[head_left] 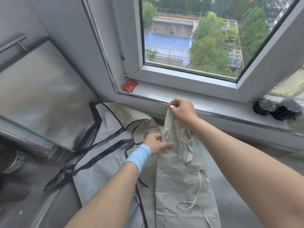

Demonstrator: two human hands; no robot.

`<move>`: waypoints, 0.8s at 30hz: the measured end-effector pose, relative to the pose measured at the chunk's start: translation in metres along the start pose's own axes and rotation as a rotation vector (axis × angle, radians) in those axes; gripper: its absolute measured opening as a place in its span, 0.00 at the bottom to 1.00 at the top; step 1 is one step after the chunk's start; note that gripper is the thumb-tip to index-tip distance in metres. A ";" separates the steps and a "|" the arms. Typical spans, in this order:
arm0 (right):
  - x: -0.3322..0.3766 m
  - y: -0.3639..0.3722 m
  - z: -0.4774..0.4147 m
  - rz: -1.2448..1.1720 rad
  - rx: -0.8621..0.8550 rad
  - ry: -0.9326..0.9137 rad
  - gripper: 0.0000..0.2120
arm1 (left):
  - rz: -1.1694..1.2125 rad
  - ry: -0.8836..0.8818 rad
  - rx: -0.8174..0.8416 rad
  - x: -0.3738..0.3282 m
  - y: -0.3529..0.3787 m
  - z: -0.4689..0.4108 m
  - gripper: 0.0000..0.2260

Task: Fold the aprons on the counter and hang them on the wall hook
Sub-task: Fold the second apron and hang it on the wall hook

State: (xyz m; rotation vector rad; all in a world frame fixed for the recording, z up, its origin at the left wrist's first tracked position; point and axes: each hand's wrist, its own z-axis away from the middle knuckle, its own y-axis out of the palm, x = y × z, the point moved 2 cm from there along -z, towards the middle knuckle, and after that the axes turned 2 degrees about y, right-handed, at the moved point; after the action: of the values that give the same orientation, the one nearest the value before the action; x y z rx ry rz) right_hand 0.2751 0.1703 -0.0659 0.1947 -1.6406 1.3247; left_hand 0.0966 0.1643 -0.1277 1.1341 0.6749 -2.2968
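Note:
A plain beige apron (181, 183) hangs lengthwise above the counter, folded into a narrow strip with its ties dangling. My right hand (182, 111) pinches its top end, raised near the window sill. My left hand (156, 143), with a light blue band on the wrist, grips the apron's left edge a little lower. Flat on the counter to the left lies a grey apron with black trim (105, 155). A beige apron with black trim (131, 117) lies partly under it. No wall hook is in view.
A white window sill (205, 102) runs behind the aprons, with a red packet (130, 85) at its left end and dark objects (276, 109) at the right. A glass-edged hob or panel (41, 102) stands at the left. The grey counter (233, 186) shows at the right.

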 end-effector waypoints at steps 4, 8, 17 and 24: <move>-0.007 -0.003 0.009 -0.152 0.081 0.012 0.17 | -0.202 -0.039 -0.147 -0.009 -0.005 -0.002 0.25; -0.023 -0.020 0.032 -0.180 -0.010 0.043 0.19 | -0.327 -0.225 -0.236 -0.005 -0.012 -0.005 0.42; -0.132 -0.014 0.082 0.432 0.096 0.126 0.15 | -0.926 0.334 -0.481 -0.017 0.008 -0.014 0.09; -0.117 0.035 0.064 0.776 0.174 -0.193 0.09 | -1.142 0.308 -0.310 -0.022 0.013 -0.030 0.19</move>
State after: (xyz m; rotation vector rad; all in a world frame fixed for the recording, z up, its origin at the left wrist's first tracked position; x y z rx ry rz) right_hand 0.2754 0.0825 -0.1718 -0.2517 -1.8432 2.0834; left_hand 0.1338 0.1769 -0.1283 1.0842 2.1522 -2.6720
